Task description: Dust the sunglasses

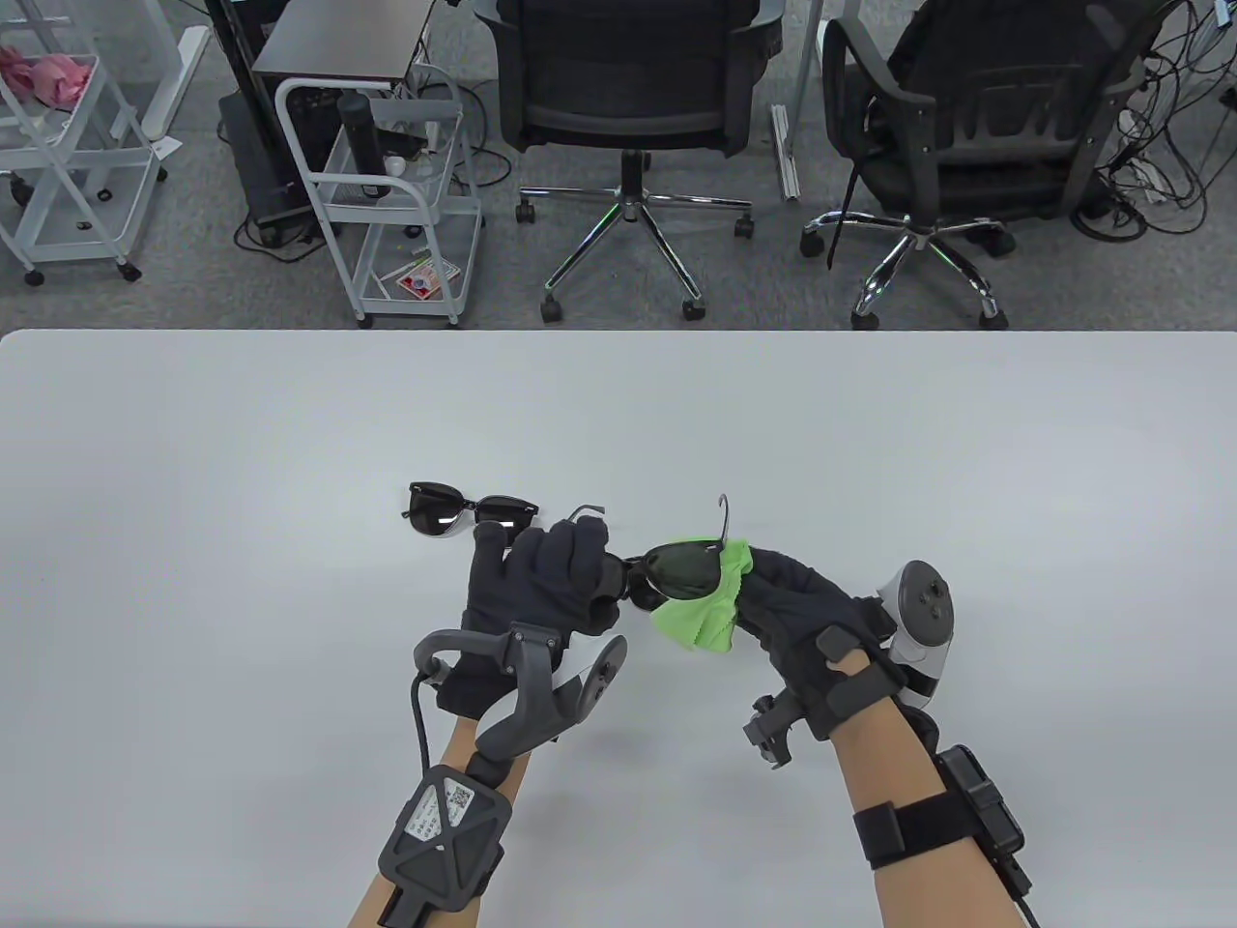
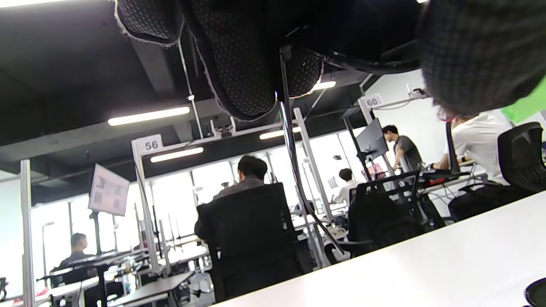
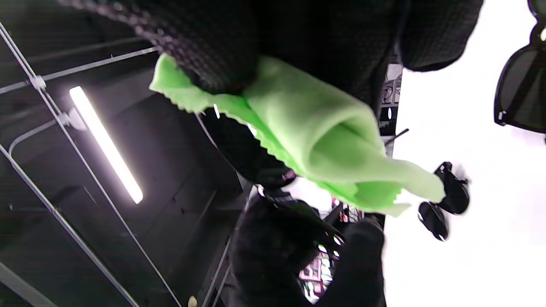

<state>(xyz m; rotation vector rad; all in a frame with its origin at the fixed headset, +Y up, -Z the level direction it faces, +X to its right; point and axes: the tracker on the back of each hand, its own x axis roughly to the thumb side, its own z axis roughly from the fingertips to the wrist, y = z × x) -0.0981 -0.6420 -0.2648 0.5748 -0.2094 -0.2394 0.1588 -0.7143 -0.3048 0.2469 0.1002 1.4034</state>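
Left hand curled around one end of a pair of sunglasses, held just above the white surface. Right hand pinching a green cloth against the dark lens. Second pair of sunglasses lying on the surface beyond the left hand.

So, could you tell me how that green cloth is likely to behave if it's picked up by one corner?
The green cloth would probably flop: it already folds and drapes from the right hand in the right wrist view. It looks thin and light, so it likely hangs limp. Its soft weave should grip rather than slip.
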